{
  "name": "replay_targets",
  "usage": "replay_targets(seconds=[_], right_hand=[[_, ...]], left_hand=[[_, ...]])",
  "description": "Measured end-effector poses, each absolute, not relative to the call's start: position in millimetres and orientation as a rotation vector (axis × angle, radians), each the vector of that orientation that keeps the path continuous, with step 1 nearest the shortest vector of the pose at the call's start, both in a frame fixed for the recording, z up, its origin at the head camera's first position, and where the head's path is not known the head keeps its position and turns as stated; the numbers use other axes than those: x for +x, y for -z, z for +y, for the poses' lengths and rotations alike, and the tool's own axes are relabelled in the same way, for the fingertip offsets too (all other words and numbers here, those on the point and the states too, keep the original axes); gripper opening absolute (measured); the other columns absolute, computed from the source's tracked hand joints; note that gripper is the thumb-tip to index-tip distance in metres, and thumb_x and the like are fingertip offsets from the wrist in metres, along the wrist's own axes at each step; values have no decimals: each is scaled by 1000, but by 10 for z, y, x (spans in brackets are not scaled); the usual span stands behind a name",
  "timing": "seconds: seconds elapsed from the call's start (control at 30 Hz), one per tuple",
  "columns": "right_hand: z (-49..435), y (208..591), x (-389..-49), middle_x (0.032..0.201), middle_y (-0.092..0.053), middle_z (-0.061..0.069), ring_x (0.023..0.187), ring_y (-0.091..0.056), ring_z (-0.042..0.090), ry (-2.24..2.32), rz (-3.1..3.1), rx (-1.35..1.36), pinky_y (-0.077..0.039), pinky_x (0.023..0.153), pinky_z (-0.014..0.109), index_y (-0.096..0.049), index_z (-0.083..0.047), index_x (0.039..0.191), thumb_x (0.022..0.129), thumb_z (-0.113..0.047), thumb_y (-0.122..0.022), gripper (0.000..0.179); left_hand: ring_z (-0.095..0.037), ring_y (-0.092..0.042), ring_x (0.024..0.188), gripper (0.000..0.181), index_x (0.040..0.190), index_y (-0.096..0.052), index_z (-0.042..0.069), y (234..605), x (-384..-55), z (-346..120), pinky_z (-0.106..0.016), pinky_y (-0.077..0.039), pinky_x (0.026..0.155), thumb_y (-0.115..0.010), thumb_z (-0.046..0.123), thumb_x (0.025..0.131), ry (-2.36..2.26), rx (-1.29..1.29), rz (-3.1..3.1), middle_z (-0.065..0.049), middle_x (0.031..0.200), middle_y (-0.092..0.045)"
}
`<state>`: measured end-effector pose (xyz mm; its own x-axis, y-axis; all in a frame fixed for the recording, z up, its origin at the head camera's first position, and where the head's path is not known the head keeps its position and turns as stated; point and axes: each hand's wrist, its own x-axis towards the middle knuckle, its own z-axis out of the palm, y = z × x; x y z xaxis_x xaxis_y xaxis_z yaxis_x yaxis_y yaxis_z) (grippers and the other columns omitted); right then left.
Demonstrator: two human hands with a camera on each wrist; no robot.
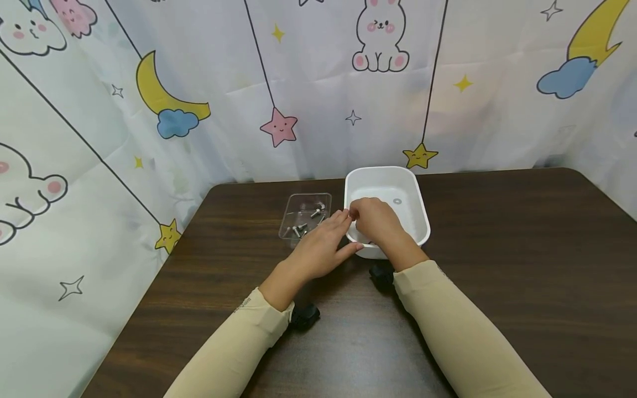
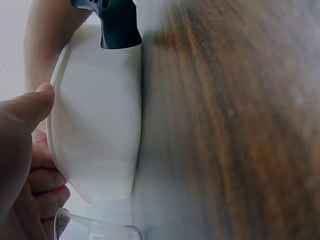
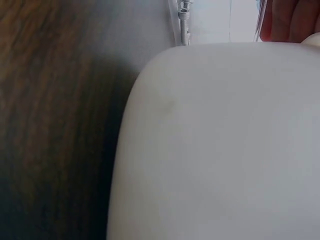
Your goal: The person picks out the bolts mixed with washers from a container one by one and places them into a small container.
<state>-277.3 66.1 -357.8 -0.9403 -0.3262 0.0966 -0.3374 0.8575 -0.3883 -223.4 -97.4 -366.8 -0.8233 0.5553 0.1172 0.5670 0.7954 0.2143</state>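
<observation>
A white plastic tub (image 1: 418, 221) stands near the table's far edge. My left hand (image 1: 322, 246) lies along its near left corner, fingers extended. In the left wrist view, the left thumb (image 2: 37, 105) touches the tub's rim. My right hand (image 1: 377, 221) reaches over the tub's near left part with bent fingers, its fingertips hidden. A small ring-shaped washer (image 1: 397, 201) lies on the tub floor. Left of the tub, a clear plastic box (image 1: 293, 207) holds several metal bolts (image 1: 299, 229), which also show at the top of the right wrist view.
Both containers stand on a dark wood-grain table (image 1: 497, 249). Behind it hangs a white curtain (image 1: 318, 72) printed with stars, moons and rabbits. Black wrist devices (image 1: 304, 317) sit beneath the cream sleeves (image 1: 239, 342).
</observation>
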Motion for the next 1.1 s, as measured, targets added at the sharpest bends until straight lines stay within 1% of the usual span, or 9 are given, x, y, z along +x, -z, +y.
replay_targets(seconds=[0.1, 0.2, 0.4, 0.5, 0.57, 0.63, 0.73, 0.83, 1.1], right_hand=[[664, 3581, -2784, 99, -72, 10, 85, -64, 27, -692, -3000, 515, -53, 80, 42, -72, -7, 99, 92, -3, -59, 16], [663, 3582, -2794, 103, -71, 12, 90, -64, 28, -728, -3014, 495, -53, 83, 43, -72, -5, 104, 91, -4, -60, 18], [660, 3577, -2801, 111, -70, 14, 98, -64, 30, -759, -3015, 476, -52, 87, 44, -72, -4, 113, 89, 4, -58, 29], [656, 3570, -2797, 111, -71, 14, 99, -66, 30, -765, -3002, 461, -54, 86, 42, -73, -3, 114, 90, 6, -56, 30], [655, 3564, -2789, 111, -72, 13, 101, -67, 30, -754, -2991, 460, -54, 88, 43, -73, -3, 114, 92, 4, -56, 29], [656, 3556, -2776, 112, -72, 12, 102, -68, 30, -728, -2974, 456, -55, 88, 44, -74, -5, 114, 94, 0, -58, 26], [657, 3545, -2756, 112, -73, 9, 101, -68, 31, -685, -2933, 450, -55, 84, 45, -75, -9, 112, 96, -6, -60, 23], [662, 3539, -2742, 110, -74, 7, 97, -69, 32, -671, -2885, 441, -55, 80, 46, -77, -12, 110, 96, -11, -62, 20], [675, 3547, -2748, 105, -75, 7, 95, -70, 30, -735, -2831, 450, -55, 83, 46, -77, -11, 106, 94, -10, -65, 17]], left_hand=[[-23, -23, 150, 71, 152, -34, 4, 3668, -2235, -970, -39, -25, 121, -48, 51, 101, 371, -919, -2923, -11, 161, -28], [-24, -24, 150, 71, 152, -36, 3, 3668, -2236, -971, -40, -25, 121, -49, 50, 101, 375, -924, -2920, -11, 161, -29], [-27, -26, 149, 70, 150, -38, 2, 3664, -2240, -968, -42, -27, 120, -48, 50, 101, 374, -938, -2903, -12, 160, -29], [-26, -26, 150, 69, 150, -39, 2, 3664, -2239, -967, -42, -28, 119, -48, 50, 101, 371, -935, -2904, -12, 160, -30], [-25, -25, 150, 69, 150, -39, 3, 3661, -2236, -967, -42, -27, 120, -48, 50, 101, 371, -931, -2911, -12, 160, -29], [-25, -25, 150, 69, 150, -39, 3, 3660, -2234, -966, -42, -27, 120, -49, 50, 101, 372, -928, -2916, -12, 160, -29], [-25, -25, 150, 69, 151, -39, 3, 3657, -2229, -967, -42, -27, 120, -49, 50, 101, 373, -929, -2917, -12, 160, -29], [-26, -25, 150, 70, 150, -39, 3, 3656, -2226, -968, -43, -27, 120, -49, 50, 101, 367, -930, -2913, -12, 160, -29], [-27, -26, 150, 70, 150, -39, 2, 3650, -2223, -966, -42, -27, 120, -49, 50, 101, 364, -932, -2913, -13, 160, -29]])
